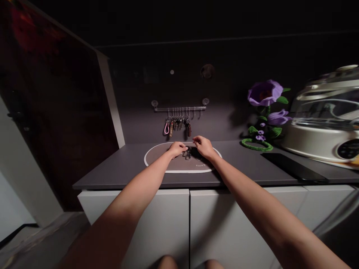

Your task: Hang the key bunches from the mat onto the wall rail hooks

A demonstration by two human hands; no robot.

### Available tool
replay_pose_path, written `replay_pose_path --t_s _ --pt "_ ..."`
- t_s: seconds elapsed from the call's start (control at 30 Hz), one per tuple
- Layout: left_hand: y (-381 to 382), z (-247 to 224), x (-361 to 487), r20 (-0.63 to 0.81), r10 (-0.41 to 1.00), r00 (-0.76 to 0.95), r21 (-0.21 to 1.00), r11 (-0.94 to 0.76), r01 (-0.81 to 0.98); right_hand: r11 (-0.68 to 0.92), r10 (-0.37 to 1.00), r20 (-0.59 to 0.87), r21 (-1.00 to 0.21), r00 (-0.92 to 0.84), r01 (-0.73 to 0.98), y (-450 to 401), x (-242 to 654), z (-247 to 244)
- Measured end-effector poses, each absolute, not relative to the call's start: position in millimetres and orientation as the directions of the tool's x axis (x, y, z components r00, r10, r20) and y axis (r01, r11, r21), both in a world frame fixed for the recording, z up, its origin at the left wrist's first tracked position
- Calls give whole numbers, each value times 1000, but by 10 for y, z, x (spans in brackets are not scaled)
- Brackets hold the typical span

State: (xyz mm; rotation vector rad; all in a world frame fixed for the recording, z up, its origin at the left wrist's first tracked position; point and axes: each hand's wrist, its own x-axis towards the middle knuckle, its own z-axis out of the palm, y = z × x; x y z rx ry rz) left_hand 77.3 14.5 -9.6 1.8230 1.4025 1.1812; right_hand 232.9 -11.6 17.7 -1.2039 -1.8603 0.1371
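Note:
An oval grey mat (157, 155) with a white rim lies on the dark countertop (112, 170). A small bunch of keys (187, 154) is at the middle of the mat, between my hands. My left hand (178, 148) is closed, thumb and fingertips pinched at the upper left of the keys. To their upper right is my right hand (203, 145), its fingers curled together over the mat; anything small in them is hard to make out. On the wall behind, a clear rail (179, 109) holds a row of hanging keys (179, 123) and a pink loop (166, 128).
Purple artificial flowers (266, 93) with a green ring base (256, 145) stand to the right. Beside them are a flat black slab (293, 167) and a cream appliance with a clear cover (319, 130). White cabinet doors (162, 228) are below, a dark door (56, 112) at the left.

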Motion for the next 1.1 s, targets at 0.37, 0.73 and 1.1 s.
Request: replay_pose_path --t_s 0.37,0.73,1.1 --pt "70 -12 650 236 971 46 933 -239 271 518 788 589 -475 -180 711 -132 2308 195" --pt "5 105 652 118 982 150 987 -100 -122 520 783 587 -437 -205 734 -120 2289 182" --pt "-78 280 608 127 980 151 953 -78 -294 542 771 592 -417 -234 730 -135 2286 190"
